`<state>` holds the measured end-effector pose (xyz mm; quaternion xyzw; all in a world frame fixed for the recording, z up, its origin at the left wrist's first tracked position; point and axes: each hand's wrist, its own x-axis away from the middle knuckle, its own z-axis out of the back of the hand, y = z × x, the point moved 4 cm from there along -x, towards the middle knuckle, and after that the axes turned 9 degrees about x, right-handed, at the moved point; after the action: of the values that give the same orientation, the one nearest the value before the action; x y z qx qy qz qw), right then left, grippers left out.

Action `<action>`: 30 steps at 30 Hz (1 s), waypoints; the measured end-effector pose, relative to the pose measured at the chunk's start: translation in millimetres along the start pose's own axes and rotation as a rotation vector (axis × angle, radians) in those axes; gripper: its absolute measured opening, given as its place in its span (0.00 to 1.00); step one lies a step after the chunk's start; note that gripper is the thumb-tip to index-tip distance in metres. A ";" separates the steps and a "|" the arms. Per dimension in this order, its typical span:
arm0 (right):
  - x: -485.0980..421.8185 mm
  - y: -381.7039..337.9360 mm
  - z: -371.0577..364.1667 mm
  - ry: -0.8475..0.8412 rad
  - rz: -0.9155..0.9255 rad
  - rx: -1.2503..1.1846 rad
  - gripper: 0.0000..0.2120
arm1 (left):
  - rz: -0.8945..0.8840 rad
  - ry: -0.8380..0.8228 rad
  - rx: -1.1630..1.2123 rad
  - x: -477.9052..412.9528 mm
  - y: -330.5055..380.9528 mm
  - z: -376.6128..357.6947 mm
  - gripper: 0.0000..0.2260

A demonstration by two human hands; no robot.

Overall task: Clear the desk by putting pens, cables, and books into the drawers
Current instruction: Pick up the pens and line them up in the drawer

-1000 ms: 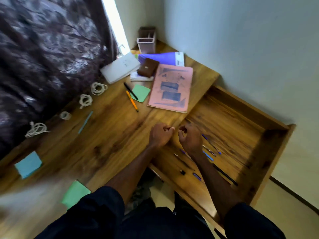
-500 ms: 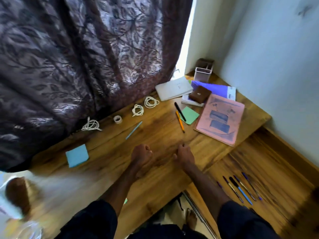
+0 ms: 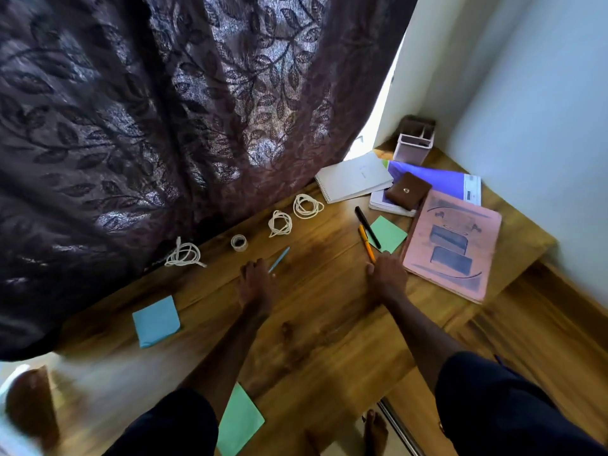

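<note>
curtain (image 3: 148, 126): dark purple cloth with a shiny woven leaf pattern, hanging in folds over the table's far edge.
table (image 3: 312, 330): brown wood with streaked grain; its near left corner is lost in blur.
drawer (image 3: 543, 324): wooden, pulled open at the table's right; its inside is blurred and partly hidden by the right sleeve.
pink book (image 3: 454, 241): flat soft cover with faded blue blocks, by the table's right edge.
white notebook (image 3: 353, 176): spiral-bound, at the curtain's hem.
purple book (image 3: 441, 179): glossy, partly under the pink book.
left hand (image 3: 255, 284): back up, fingertips at the near end of the light blue pen (image 3: 279, 258); cannot tell whether it grips.
right hand (image 3: 388, 278): back up, covering the near end of the orange pen (image 3: 366, 241); grip hidden, cannot tell.
pen holder (image 3: 414, 143): white divided box in the far corner.
blue sticky pad (image 3: 156, 320): square, at the left.
green sticky pad (image 3: 240, 422): at the near edge, partly under the left sleeve.
green note (image 3: 388, 233): square, under the black pen (image 3: 367, 225), which lies beside the orange pen.
right cable (image 3: 307, 206), middle cable (image 3: 280, 223), left cable (image 3: 183, 255): white cords in loose coils on the table, along the curtain.
brown pouch (image 3: 408, 190): leathery, with a metal snap, on stacked paper.
tape roll (image 3: 239, 242): small pale ring between the middle and left cables.
</note>
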<state>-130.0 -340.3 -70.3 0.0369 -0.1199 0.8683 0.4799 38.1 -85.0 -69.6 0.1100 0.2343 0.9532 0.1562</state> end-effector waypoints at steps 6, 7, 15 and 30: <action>15.7 0.9 -5.4 0.007 0.081 -0.107 0.12 | 0.060 -0.042 -0.127 -14.6 -0.2 -7.0 0.12; 22.6 1.7 -5.4 0.011 0.094 -0.166 0.10 | 0.066 -0.052 -0.147 -15.7 -1.5 -8.9 0.12; 91.6 49.5 0.5 0.011 0.126 -0.402 0.04 | 0.125 -0.182 0.241 16.6 42.4 -29.4 0.11; 192.8 253.6 24.7 -0.228 -0.066 -0.514 0.06 | 0.064 -0.898 0.966 232.4 244.7 -147.1 0.03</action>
<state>-448.3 -316.9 -55.7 0.0156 -0.3881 0.7835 0.4850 -279.2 -270.4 -47.5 0.5617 0.5442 0.6065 0.1433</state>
